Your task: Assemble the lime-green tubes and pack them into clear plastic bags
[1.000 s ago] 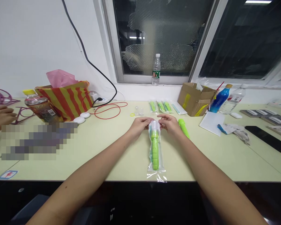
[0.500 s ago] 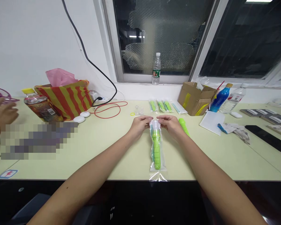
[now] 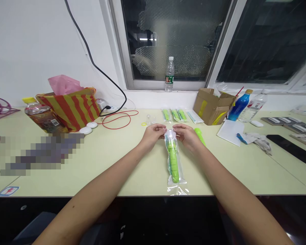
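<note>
In front of me a clear plastic bag (image 3: pixel 181 175) lies on the table near its front edge. Inside it is a green ribbed handle-shaped piece (image 3: pixel 173 160), flashlight-like, with a clear cap-like part at the far end and something teal beside it. My left hand (image 3: pixel 153 135) is closed, thumb and fingers pinching the bag's far left corner. The far right corner is pinched by my right hand (image 3: pixel 186 135); its lower fingers are partly hidden. Just beyond my right wrist lies a loose green piece (image 3: pixel 199 136), partly covered by the arm.
Several bagged green pieces (image 3: pixel 178 115) lie at the back, beside a cardboard box (image 3: pixel 210 105). Small clear parts (image 3: pixel 150 119) and a yellow ring (image 3: pixel 143 124) sit beyond my left hand. Bottles (image 3: pixel 241 105), a white pad (image 3: pixel 231 132) and a dark phone-like slab (image 3: pixel 290 148) are rightward; a striped bag (image 3: pixel 71 109) is leftward.
The bag's near end has swung slightly right, so the bag now lies tilted. Both hands keep their pinch. Another person's hand at the far left has left the view.
</note>
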The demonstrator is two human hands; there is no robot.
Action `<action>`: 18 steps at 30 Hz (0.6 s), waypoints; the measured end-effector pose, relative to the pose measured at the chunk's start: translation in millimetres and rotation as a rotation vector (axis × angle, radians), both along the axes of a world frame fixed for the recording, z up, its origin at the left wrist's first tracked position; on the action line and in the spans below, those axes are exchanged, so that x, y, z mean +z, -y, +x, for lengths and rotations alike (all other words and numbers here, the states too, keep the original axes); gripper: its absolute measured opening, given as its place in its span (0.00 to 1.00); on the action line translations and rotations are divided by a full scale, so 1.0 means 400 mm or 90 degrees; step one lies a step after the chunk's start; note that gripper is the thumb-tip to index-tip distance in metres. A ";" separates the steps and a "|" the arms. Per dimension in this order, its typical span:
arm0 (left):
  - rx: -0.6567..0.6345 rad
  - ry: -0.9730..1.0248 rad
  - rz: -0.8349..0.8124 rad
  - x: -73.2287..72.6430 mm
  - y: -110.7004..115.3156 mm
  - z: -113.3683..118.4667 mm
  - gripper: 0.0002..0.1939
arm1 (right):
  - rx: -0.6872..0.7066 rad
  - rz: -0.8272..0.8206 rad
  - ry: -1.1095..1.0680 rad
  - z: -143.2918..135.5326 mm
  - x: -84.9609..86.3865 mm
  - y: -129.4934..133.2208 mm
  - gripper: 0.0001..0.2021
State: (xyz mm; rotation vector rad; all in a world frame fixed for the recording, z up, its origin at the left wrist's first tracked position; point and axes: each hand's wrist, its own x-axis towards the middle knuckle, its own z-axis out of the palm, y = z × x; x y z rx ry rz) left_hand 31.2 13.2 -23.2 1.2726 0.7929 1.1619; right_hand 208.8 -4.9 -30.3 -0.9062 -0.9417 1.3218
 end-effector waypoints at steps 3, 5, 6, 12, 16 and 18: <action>0.002 0.022 0.000 -0.004 -0.009 -0.005 0.16 | 0.000 -0.011 -0.010 0.000 0.000 -0.001 0.10; -0.006 0.035 -0.005 -0.005 -0.011 -0.007 0.15 | 0.000 0.004 -0.008 -0.001 0.001 -0.001 0.08; -0.012 0.041 -0.007 -0.005 -0.011 -0.007 0.15 | -0.002 0.016 -0.005 -0.002 0.001 -0.001 0.07; -0.048 0.064 0.004 -0.001 -0.008 -0.006 0.12 | -0.034 0.090 0.032 -0.009 0.005 0.000 0.04; -0.073 0.044 0.025 -0.004 -0.012 -0.004 0.11 | -0.039 0.125 0.066 -0.011 0.003 0.001 0.05; -0.091 0.039 0.038 -0.008 -0.017 -0.004 0.09 | -0.041 0.153 0.092 -0.011 0.003 0.002 0.05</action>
